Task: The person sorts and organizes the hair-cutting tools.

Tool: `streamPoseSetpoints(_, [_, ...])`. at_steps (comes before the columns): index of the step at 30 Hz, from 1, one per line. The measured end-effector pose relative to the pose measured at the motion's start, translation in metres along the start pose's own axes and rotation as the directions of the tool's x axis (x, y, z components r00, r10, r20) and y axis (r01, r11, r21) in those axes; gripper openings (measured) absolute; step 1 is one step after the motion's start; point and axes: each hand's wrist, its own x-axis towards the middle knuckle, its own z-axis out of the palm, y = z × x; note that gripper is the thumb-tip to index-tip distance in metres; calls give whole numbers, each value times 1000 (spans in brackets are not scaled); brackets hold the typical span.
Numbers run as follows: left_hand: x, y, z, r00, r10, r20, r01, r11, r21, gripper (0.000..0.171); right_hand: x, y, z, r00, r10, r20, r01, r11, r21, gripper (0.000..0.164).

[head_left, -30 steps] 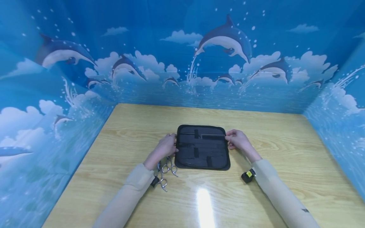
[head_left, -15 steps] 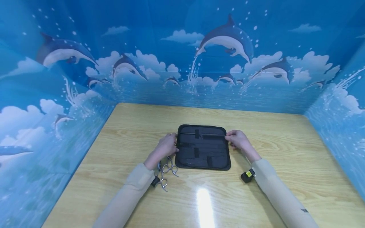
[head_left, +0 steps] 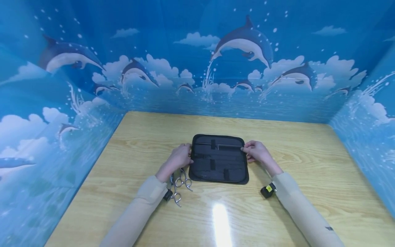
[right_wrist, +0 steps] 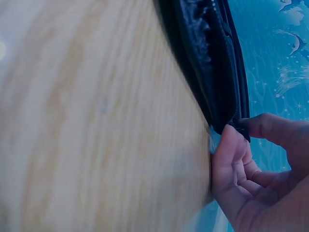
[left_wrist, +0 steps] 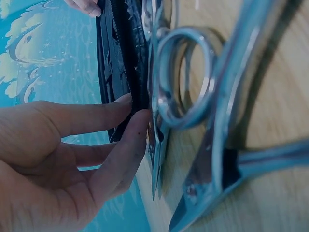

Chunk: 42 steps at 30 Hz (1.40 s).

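Observation:
A black zip case point(head_left: 200, 170) lies spread on the table, its inside facing up with elastic loops across it. A dark comb point(head_left: 229, 148) is tucked in its upper part. At the case's left edge, my left hand point(head_left: 180, 157) pinches the rim between thumb and fingers; the left wrist view shows the same left hand point(left_wrist: 72, 154) close up. My right hand point(head_left: 257, 151) pinches the right edge near the comb's end, the thumb on top. In the right wrist view, the right hand's point(right_wrist: 260, 169) fingers are curled under the zipped rim point(right_wrist: 212, 63).
Two pairs of metal hairdressing scissors lie left of the case, partly under my left forearm: one pair point(head_left: 188, 183) by the case's lower corner, another pair point(head_left: 177, 198) nearer me. The wooden table point(head_left: 293, 147) meets a blue dolphin-print curtain point(head_left: 197, 96) at back and sides.
My right thumb has slid slightly left over the case's edge, near the comb's end. The left hand keeps its hold, and the case has hardly shifted.

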Motion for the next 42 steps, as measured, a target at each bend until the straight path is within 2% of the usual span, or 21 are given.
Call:
streamPoseSetpoints(3, [-1, -1, -2, 1000, 23, 2, -23, 1000, 16, 69, -1, 0, -1, 1000, -16, 3, 17, 999, -35, 26])
streamPoseSetpoints(7, [-5, -6, -7, 998, 61, -2, -61, 998, -29, 64, -5, 1, -2, 999, -32, 14, 33, 999, -34, 30])
streamPoseSetpoints(12, [-11, -17, -18, 992, 108, -69, -115, 989, -95, 46, -10, 3, -2, 999, -37, 26, 37, 999, -25, 36])
streamPoseSetpoints(15, [-17, -27, -24, 988, 80, -128, -95, 989, -116, 30, -13, 5, -1, 999, -38, 26, 39, 998, -56, 37])
streamPoseSetpoints(18, [-23, -35, -26, 983, 40, -177, -57, 994, -92, 22, -16, 7, -1, 998, -49, 26, 51, 994, -92, 35])
streamPoseSetpoints(22, [-28, -41, -24, 988, 8, -152, -15, 999, -49, 24, -19, 8, 0, 998, -59, 23, 61, 992, -115, 32])
streamPoseSetpoints(25, [-30, -40, -21, 996, -21, -84, 20, 1000, -17, 34, -20, 8, 0, 997, -70, 22, 72, 987, -142, 31])
streamPoseSetpoints(29, [-29, -36, -16, 998, -59, -29, 59, 998, 19, 39, -20, 6, 1, 996, -87, 18, 89, 976, -200, 31])
streamPoseSetpoints(31, [-28, -33, -15, 997, -73, -18, 73, 997, 25, 39, -21, 6, 1, 996, -88, 14, 89, 970, -226, 31])
streamPoseSetpoints(35, [-26, -28, -13, 998, -59, -29, 61, 996, 62, 38, -20, 5, 1, 997, -79, 12, 79, 963, -259, 31])
streamPoseSetpoints(42, [-22, -27, -12, 998, -62, -18, 62, 998, 19, 31, -20, 4, 2, 998, -67, 12, 67, 955, -288, 32])
